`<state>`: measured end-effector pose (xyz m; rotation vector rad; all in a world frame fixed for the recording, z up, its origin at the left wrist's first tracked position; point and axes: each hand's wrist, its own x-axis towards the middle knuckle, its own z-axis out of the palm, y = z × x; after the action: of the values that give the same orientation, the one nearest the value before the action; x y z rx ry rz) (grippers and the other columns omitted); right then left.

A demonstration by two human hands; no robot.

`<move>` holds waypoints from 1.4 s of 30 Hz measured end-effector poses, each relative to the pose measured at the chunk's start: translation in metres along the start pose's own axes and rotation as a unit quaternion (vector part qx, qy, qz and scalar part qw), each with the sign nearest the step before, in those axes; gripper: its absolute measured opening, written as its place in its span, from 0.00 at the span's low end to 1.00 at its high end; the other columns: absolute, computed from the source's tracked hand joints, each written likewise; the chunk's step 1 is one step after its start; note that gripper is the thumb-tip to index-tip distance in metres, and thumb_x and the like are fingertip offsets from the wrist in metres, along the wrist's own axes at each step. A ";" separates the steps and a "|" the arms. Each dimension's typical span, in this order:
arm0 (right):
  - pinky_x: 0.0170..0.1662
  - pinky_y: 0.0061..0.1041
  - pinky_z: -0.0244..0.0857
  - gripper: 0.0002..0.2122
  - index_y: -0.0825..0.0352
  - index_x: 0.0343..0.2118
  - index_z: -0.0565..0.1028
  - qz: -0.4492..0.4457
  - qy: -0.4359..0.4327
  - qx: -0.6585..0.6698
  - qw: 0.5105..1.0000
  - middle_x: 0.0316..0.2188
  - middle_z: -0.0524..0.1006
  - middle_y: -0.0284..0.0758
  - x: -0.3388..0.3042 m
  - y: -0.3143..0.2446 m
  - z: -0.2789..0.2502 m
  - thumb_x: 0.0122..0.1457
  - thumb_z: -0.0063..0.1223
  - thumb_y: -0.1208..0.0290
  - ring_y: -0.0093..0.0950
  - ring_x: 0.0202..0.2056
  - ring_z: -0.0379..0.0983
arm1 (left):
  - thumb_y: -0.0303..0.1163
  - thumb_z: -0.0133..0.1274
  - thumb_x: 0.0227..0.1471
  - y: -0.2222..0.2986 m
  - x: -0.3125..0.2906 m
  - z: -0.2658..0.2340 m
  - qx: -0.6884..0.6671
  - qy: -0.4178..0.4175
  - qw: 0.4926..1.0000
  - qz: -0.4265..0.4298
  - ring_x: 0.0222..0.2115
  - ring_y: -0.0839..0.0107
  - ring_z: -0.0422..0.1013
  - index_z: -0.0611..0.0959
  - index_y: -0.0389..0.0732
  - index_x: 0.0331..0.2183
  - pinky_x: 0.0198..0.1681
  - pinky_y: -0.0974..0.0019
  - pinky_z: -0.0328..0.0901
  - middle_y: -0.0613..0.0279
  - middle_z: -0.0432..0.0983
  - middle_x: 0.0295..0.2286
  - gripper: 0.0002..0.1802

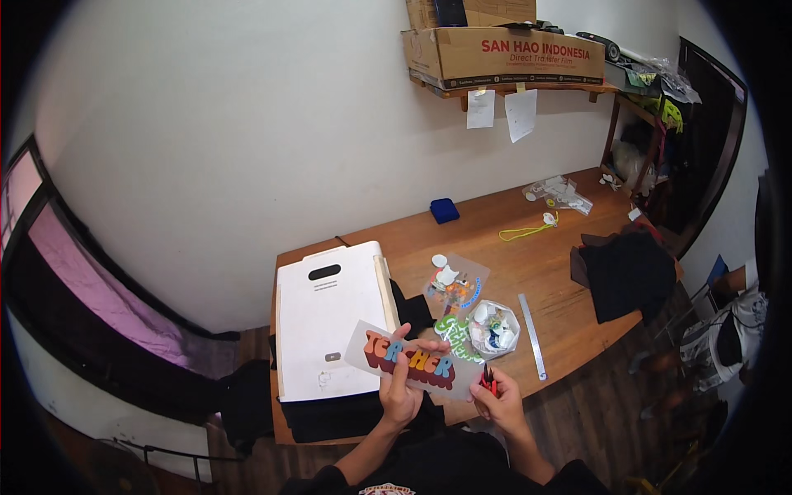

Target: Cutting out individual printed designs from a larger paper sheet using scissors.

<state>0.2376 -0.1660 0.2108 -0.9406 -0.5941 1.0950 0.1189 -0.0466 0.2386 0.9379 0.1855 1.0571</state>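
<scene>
A long wooden surface [528, 264] ran from the middle of the frame toward the upper right. At its left end sat a large white flat-topped machine [330, 326] with a dark slot, and a dark cloth [631, 272] lay bunched near its right edge. Right of the machine lay a sheet of small printed designs [455, 285], a clear bag of scraps [493, 328] and a thin metal ruler [532, 326].

At lower centre, the left hand [402, 388] was closed on a clear film with colourful block lettering [410, 360], thumb and fingers pinching its lower edge and holding it above the front of the surface. The right hand [498, 402] was curled around small red-handled scissors [488, 380] at the film's right end; whether the blades were apart could not be told.

The film looked thin and floppy, held only at one edge. If it sagged or slid in the pinch, the scissors could likely wander into the lettering, and the supporting fingers sat close to the blades.
</scene>
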 end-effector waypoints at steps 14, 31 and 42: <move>0.29 0.23 0.65 0.14 0.66 0.28 0.74 -0.358 0.021 -0.420 0.834 0.31 0.71 0.36 0.004 0.002 0.004 0.36 0.66 0.73 0.28 0.28 0.70 | 0.33 0.29 0.60 -0.013 -0.004 -0.002 -0.058 0.042 0.997 -0.037 0.41 0.62 0.65 0.53 0.37 0.53 0.51 0.57 0.57 0.56 0.64 0.33 0.21; 0.32 0.14 0.64 0.08 0.72 0.33 0.71 -0.089 0.050 -0.118 0.988 0.26 0.74 0.32 0.005 0.009 0.001 0.50 0.55 0.79 0.16 0.28 0.70 | 0.26 0.50 0.51 -0.012 -0.012 -0.005 0.115 0.016 0.990 -0.085 0.47 0.72 0.60 0.55 0.35 0.52 0.50 0.70 0.55 0.55 0.62 0.45 0.30; 0.28 0.11 0.61 0.09 0.71 0.38 0.69 -0.028 0.033 -0.056 0.998 0.27 0.71 0.29 -0.005 0.010 0.013 0.54 0.52 0.76 0.14 0.26 0.67 | 0.24 0.54 0.48 -0.009 -0.017 -0.003 0.279 -0.029 0.959 -0.030 0.33 0.77 0.70 0.68 0.33 0.43 0.37 0.75 0.65 0.61 0.72 0.33 0.20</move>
<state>0.2210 -0.1648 0.2089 -1.0469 -0.6293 0.9856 0.1145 -0.0604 0.2248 1.4590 0.4786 0.9329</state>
